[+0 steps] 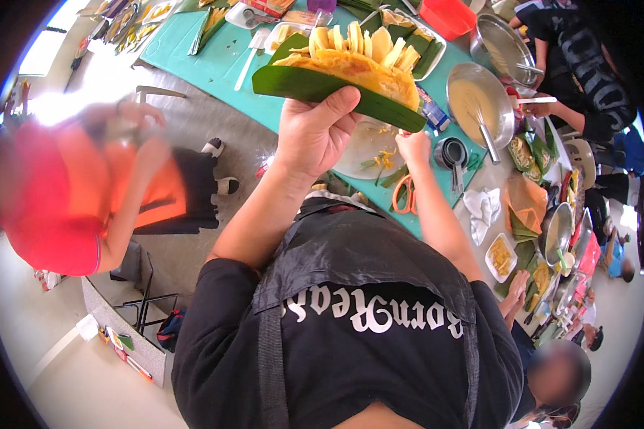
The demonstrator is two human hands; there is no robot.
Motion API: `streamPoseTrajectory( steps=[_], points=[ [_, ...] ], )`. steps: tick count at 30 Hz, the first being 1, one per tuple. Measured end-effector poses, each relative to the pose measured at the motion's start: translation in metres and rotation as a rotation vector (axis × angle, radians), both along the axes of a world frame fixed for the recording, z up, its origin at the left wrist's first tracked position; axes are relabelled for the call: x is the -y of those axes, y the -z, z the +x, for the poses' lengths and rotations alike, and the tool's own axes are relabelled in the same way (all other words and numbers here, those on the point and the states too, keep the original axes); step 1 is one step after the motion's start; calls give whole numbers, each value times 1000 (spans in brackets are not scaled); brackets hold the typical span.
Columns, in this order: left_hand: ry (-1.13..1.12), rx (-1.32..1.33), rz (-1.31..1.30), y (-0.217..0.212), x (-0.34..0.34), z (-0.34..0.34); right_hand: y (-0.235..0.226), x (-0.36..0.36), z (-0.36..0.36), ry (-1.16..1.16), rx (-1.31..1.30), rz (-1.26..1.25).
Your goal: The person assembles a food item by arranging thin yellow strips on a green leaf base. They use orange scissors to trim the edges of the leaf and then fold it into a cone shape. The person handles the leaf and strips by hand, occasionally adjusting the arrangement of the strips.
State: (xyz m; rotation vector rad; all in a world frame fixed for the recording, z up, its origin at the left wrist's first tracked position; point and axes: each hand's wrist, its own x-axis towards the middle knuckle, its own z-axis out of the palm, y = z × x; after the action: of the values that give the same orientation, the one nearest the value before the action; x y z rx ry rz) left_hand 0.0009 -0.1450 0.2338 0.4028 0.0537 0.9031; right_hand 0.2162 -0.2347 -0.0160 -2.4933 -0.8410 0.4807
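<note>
My left hand (315, 132) is closed round the lower edge of a green banana leaf (293, 81), its thumb pressed on the near side. On the leaf rests a yellow, half-round flat cake (368, 71), with pale yellow strips (358, 41) standing along its far side. Just beneath the leaf's right end is my right hand (413, 149), fingers curled in; the leaf partly covers it, and what it may hold is hidden. Below it, orange-handled scissors (406, 194) lie by a white round board (358, 159) with leaf and yellow scraps.
Right of my hands are dark measuring cups (451, 154) and a metal bowl of batter (469, 96) with a whisk (485, 132). A red container (447, 18) stands on the teal table (200, 53). A person in red (50, 193) is at left; another in black (587, 64) works at far right.
</note>
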Motion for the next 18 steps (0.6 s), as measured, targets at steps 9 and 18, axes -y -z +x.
streamPoseTrajectory(
  steps=[9,18],
  points=[
    [193,-54,-64,28,3,5,28,23,6,-51,166,273],
    [179,44,-47,27,19,5,-13,6,-10,53,-209,563]
  ],
)
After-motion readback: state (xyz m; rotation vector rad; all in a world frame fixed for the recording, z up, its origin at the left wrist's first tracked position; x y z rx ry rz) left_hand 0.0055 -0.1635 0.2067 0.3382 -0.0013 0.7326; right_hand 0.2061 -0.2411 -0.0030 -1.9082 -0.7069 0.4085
